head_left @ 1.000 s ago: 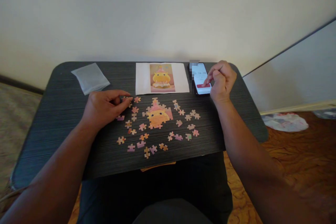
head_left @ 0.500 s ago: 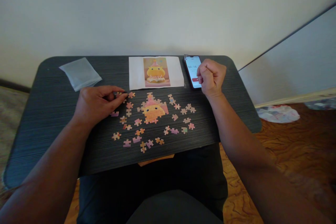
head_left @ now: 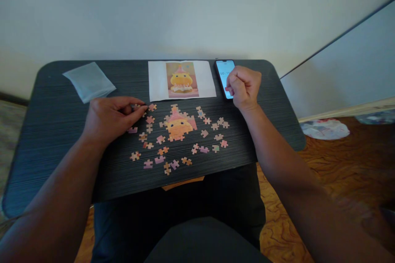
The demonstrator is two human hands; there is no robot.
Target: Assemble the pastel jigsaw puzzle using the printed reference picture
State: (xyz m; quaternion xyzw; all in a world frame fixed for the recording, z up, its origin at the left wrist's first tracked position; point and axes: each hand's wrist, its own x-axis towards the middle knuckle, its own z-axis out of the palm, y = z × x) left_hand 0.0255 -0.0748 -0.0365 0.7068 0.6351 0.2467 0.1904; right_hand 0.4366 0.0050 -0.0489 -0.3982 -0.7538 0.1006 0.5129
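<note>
My left hand [head_left: 112,116] rests at the left of the loose jigsaw pieces, thumb and forefinger pinched together over a few of them. Whatever is between those fingertips, if anything, is hidden. A partly joined jigsaw [head_left: 179,124] shows a yellow animal face with a pink party hat. Loose jigsaw pieces [head_left: 160,139] lie around it on both sides and below. Over the lower right of a phone [head_left: 224,74] with a lit timer screen, my right hand [head_left: 246,86] is closed in a fist, covering most of a red button.
A printed reference picture [head_left: 182,80] on white paper lies at the back of the dark table [head_left: 123,181]. To its left is a clear plastic bag [head_left: 89,81]. A pale wall [head_left: 185,16] rises behind the table. Plastic wrapping [head_left: 325,128] lies on the wooden floor at right.
My right hand has shifted slightly left over the phone and covers more of the red button. The whole view has shifted a little. My left hand stays by the same pieces.
</note>
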